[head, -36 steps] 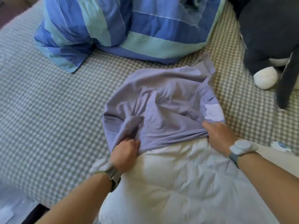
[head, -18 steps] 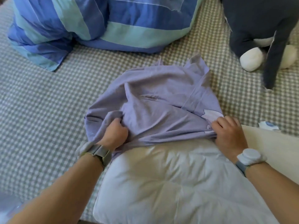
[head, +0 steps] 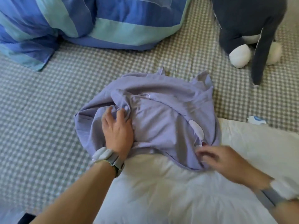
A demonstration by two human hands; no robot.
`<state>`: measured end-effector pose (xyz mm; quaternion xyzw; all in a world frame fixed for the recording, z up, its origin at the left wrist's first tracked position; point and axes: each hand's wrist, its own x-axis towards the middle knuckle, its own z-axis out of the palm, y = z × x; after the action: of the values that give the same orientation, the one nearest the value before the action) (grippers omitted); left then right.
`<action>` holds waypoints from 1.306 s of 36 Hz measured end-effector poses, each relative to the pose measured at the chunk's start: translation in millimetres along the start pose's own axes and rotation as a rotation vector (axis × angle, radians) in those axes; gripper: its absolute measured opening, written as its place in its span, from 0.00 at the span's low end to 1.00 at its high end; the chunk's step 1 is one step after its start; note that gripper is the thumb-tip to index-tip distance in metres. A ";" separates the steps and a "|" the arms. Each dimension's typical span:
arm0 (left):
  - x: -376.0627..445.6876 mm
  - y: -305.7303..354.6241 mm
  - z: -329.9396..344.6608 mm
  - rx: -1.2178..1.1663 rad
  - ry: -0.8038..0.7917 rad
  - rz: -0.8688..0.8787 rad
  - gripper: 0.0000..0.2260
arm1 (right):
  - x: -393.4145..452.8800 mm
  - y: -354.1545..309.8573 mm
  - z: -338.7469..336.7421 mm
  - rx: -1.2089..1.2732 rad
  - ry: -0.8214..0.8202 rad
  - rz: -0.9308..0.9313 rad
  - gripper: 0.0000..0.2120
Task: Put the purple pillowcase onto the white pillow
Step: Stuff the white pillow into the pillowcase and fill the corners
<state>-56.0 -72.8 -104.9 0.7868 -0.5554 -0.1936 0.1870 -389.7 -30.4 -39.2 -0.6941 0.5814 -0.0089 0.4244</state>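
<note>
The purple pillowcase (head: 161,113) lies bunched over the far end of the white pillow (head: 161,191) on the checked bed. Most of the pillow's near part is bare. My left hand (head: 117,126) lies on top of the case's left side, its fingers curled into a fold of the cloth. My right hand (head: 221,159), blurred, is at the case's near right hem, pinching its edge against the pillow.
A blue and teal striped duvet (head: 90,25) is heaped at the back left. A dark grey plush toy with white paws (head: 247,29) sits at the back right. A small white and blue scrap (head: 257,119) lies beside the pillow's right corner on the checked sheet (head: 40,110).
The case's right hem has come further down over the pillow with my right hand. My left hand has moved from the hem up onto the bunched cloth.
</note>
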 end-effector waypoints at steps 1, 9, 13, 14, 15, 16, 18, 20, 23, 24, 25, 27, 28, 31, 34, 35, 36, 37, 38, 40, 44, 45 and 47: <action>-4.7 6.9 1.8 0.057 0.044 0.076 0.15 | 8.7 -4.5 -14.5 0.223 0.117 0.084 0.09; -14.1 36.9 10.5 0.243 -0.300 0.838 0.09 | 119.0 19.7 -55.5 0.447 0.435 0.756 0.23; -7.5 27.4 -4.4 0.079 -0.458 0.814 0.07 | 149.7 27.1 -44.0 0.475 0.333 0.710 0.21; -8.5 26.9 -11.5 0.063 -0.535 0.818 0.07 | 152.5 27.5 -43.4 0.422 0.361 0.702 0.17; -10.2 27.2 -19.2 0.077 -0.646 0.811 0.07 | 152.1 28.5 -44.9 0.355 0.424 0.711 0.13; -12.9 25.4 -24.7 0.112 -0.768 0.790 0.07 | 147.5 31.6 -48.8 0.289 0.514 0.737 0.13; -13.9 23.0 -33.8 0.230 -0.968 0.752 0.06 | 124.6 36.3 -65.7 0.208 0.738 0.815 0.09; -12.6 19.2 -38.5 0.255 -1.027 0.675 0.05 | 96.6 48.7 -81.4 0.176 0.838 0.860 0.04; -11.7 10.6 -34.2 0.220 -0.912 0.574 0.06 | 66.5 64.6 -82.8 0.088 0.705 0.917 0.14; -11.7 9.7 -30.8 0.212 -0.895 0.557 0.06 | 60.2 66.1 -80.6 0.045 0.672 0.921 0.15; -10.8 11.3 -26.9 0.197 -0.897 0.538 0.05 | 55.7 65.7 -77.8 0.001 0.672 0.909 0.15; -5.5 13.4 -24.0 0.185 -0.917 0.484 0.04 | 58.9 63.2 -72.1 -0.073 0.696 0.877 0.16; -3.6 13.8 -21.6 0.175 -0.943 0.453 0.04 | 59.8 64.2 -69.0 -0.106 0.677 0.895 0.18; 10.9 6.1 -30.8 0.200 -1.069 0.384 0.05 | 61.5 62.6 -54.9 -0.276 0.563 0.958 0.15; 21.7 -11.3 -43.9 0.214 -1.195 0.279 0.07 | 60.8 61.3 -38.0 -0.544 0.575 0.808 0.18; 21.9 -15.5 -44.9 0.239 -1.171 0.295 0.09 | 63.6 53.9 -33.7 -0.577 0.579 0.705 0.20; 20.2 -18.5 -43.3 0.273 -1.126 0.327 0.10 | 70.0 41.2 -30.6 -0.599 0.577 0.599 0.22; 17.1 -19.1 -38.9 0.301 -1.071 0.370 0.12 | 78.6 26.4 -28.4 -0.606 0.536 0.502 0.22; 11.7 -20.7 -34.3 0.325 -1.021 0.400 0.12 | 89.6 7.4 -25.0 -0.594 0.456 0.401 0.22; 0.1 -21.4 -27.6 0.304 -0.932 0.446 0.11 | 115.8 -32.3 -15.7 -0.488 0.282 0.188 0.23; -20.0 -28.6 -35.3 -0.132 -0.763 0.126 0.15 | 160.0 -104.5 6.9 -0.081 0.116 -0.016 0.23; -24.1 -38.7 -37.1 -0.207 -0.618 0.028 0.15 | 170.4 -118.0 14.7 -0.034 0.085 -0.035 0.24; -32.2 -58.9 -35.7 -0.230 -0.361 -0.047 0.10 | 186.2 -133.7 25.6 -0.015 0.033 -0.028 0.30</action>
<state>-0.4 -21.1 -101.2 0.7255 -0.5358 -0.3978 0.1683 -209.6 -172.1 -65.0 -0.7050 0.5787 -0.0220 0.4094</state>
